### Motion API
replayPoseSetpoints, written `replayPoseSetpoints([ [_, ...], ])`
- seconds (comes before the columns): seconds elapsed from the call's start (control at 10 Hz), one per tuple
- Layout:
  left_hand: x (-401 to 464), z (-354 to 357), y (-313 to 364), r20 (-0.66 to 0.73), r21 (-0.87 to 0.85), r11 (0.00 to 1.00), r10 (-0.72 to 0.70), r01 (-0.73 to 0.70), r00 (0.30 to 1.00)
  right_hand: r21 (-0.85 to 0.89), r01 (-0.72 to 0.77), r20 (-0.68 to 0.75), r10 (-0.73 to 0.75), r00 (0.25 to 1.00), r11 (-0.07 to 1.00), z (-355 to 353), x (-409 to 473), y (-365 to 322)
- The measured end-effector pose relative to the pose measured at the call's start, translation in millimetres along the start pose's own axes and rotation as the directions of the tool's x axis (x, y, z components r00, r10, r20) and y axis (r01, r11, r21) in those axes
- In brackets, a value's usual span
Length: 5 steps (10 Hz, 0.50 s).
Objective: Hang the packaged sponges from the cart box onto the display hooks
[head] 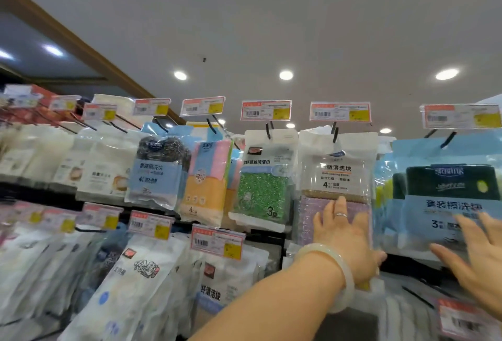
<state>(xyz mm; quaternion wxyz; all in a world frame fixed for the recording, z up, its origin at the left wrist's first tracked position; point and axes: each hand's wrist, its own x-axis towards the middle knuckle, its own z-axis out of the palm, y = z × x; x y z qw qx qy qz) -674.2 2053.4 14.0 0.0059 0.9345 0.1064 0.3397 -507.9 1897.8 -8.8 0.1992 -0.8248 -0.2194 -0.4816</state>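
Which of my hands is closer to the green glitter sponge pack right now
Left. Your left hand lies flat on the clear four-pack hanging just right of the green sponge pack. Your right hand is farther right, on the blue pack.

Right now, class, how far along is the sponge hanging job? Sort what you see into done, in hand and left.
Done: the top-row hooks look stocked, including the green glitter sponge pack. In hand: the left hand lies flat on the clear pack of purple sponges, and the right hand presses the blue pack of dark green sponges; both packs hang from hooks. Left: unknown, since the cart box is out of view.
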Motion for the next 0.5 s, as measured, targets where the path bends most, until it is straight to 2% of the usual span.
replayPoseSetpoints([
  [0.2, -2.9, 8.6, -3.4, -0.022, 0.025, 0.999, -0.043, 0.043, 0.999, 0.076, -0.053, 0.094, 0.045, 0.995, 0.996, -2.7, 0.3, -0.5],
  [0.3, -7.3, 12.2, -5.1, 0.009, 0.023, 0.998, -0.056, 0.056, 0.998, 0.098, -0.091, 0.142, 0.077, 0.987, 0.991, -20.3, -5.8, -7.2],
  [0.4, -12.5, 13.1, -9.3, -0.021, 0.049, 0.998, -0.042, 0.043, 0.999, 0.201, -0.091, 0.205, 0.049, 0.978, 0.975, -42.3, -19.3, -15.5],
  [0.5, -15.8, 0.8, -21.6, -0.145, 0.216, 0.976, 0.032, 0.0, 0.989, 0.381, -0.078, 0.228, -0.012, 0.974, 0.921, -77.5, -42.3, -11.0],
])
